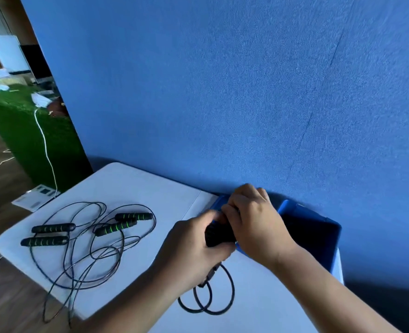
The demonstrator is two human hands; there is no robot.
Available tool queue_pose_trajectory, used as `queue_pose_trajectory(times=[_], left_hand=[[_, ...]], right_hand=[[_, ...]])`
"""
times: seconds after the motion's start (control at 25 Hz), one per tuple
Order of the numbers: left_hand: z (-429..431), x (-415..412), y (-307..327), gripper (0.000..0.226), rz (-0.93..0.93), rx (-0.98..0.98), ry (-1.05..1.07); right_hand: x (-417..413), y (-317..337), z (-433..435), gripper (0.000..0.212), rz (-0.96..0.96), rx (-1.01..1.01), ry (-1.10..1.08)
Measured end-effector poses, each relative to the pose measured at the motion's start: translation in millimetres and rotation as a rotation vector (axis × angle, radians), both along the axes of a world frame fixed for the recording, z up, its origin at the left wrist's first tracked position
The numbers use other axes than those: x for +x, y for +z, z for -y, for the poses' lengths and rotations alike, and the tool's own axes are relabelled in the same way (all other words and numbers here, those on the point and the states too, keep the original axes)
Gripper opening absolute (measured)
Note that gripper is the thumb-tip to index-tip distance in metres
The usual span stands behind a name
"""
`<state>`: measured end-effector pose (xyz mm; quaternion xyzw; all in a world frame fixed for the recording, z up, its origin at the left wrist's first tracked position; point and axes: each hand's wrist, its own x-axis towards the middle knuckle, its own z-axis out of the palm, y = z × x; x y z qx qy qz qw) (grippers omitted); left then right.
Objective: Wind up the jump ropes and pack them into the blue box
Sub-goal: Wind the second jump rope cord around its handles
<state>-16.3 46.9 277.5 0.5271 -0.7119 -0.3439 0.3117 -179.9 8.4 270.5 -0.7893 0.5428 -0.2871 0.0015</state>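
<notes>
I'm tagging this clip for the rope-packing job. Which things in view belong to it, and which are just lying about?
Belong: held jump rope, gripped by left hand and right hand; loose jump ropes on the table; blue box.
Lying about: white cable; leaflet on the floor; green turf.

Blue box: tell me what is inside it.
Inside the blue box, the visible part is dark; no rope shows. Its left end is hidden behind the left hand and right hand gripping black handles.
</notes>
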Motion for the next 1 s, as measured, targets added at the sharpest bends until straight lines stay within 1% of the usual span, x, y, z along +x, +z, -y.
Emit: queue_pose_trajectory(times=[0.08, 0.12, 0.2, 0.28, 0.32, 0.4, 0.44, 0.52, 0.6, 0.72, 0.76, 0.84, 0.92, 1.0], left_hand=[[4.2, 0.4, -1.6, 0.027, 0.054, -0.019, 0.055], [6.2, 0.8, -2.4, 0.031, 0.081, -0.030, 0.075], [8.4, 1.5, -4.8, 0.039, 0.077, -0.025, 0.101], [9.1, 3.5, -7.6, 0.043, 0.088, -0.030, 0.103], [8.4, 4.8, -8.8, 0.044, 0.108, -0.029, 0.095], [6.8, 8.2, -10.9, 0.045, 0.123, -0.018, 0.058], [5.8, 9.8, -11.2, 0.045, 0.131, -0.016, 0.024], [2.8, 13.3, -9.5, 0.044, 0.134, -0.009, -0.064], [0.3, 17.1, -6.1, 0.043, 0.084, 0.000, -0.143], [-1.5, 27.2, 1.2, 0.038, 0.004, -0.031, -0.193], [0.1, 31.3, 4.2, 0.036, -0.040, -0.046, -0.179], [6.8, 40.8, 10.8, 0.034, -0.202, -0.031, -0.112], [18.0, 51.2, 12.4, 0.034, -0.327, 0.008, -0.036], [30.2, 59.2, 9.5, 0.036, -0.376, 0.049, 0.027]], right_hand=[[4.5, 2.0, -2.1, 0.030, -0.221, -0.045, -0.024], [7.1, 3.6, -3.4, 0.031, -0.244, -0.033, -0.042], [7.7, 6.1, -4.7, 0.027, -0.145, -0.028, -0.086], [6.9, 9.8, -5.8, 0.026, -0.052, 0.017, -0.081], [4.7, 11.8, -3.9, 0.027, -0.064, 0.033, -0.076], [-0.4, 22.1, 4.5, 0.029, -0.168, 0.120, -0.095], [-3.9, 27.9, 10.3, 0.030, -0.219, 0.166, -0.112], [-12.2, 34.9, 24.0, 0.029, -0.252, 0.220, -0.072], [-22.4, 36.2, 36.9, 0.027, -0.221, 0.233, 0.006], [-39.5, 20.1, 49.9, 0.026, -0.096, 0.236, 0.086], [-45.2, 12.3, 49.9, 0.028, -0.063, 0.265, 0.085], [-53.1, -9.6, 39.4, 0.030, -0.014, 0.353, 0.111], [-54.9, -32.2, 17.8, 0.022, 0.032, 0.446, 0.188], [-45.7, -45.9, -10.1, 0.015, 0.044, 0.467, 0.262]])
